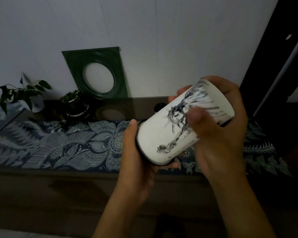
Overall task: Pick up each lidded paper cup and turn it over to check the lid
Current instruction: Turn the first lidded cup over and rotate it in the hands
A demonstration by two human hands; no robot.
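Patterned blue table runner (62, 148) lies below; above it the ink-painted paper cup (179, 127) is tipped, right hand (218, 131) gripping its base, left hand (136, 152) cupping its black lid (138, 148). Best rotate slowly, lid supported.

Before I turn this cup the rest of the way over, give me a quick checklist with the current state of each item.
1. Right hand grips the cup near its base: ok.
2. Left hand supports the lid end: ok.
3. Black lid seated all round the rim: cannot tell, only its edge shows.
4. Cup fully upside down: not ok, it lies tilted, base up to the right.
5. Leaks on the cup's side: ok, none visible.
6. Space under the cup: ok, only the patterned cloth lies there; the plants stand far off to the left.
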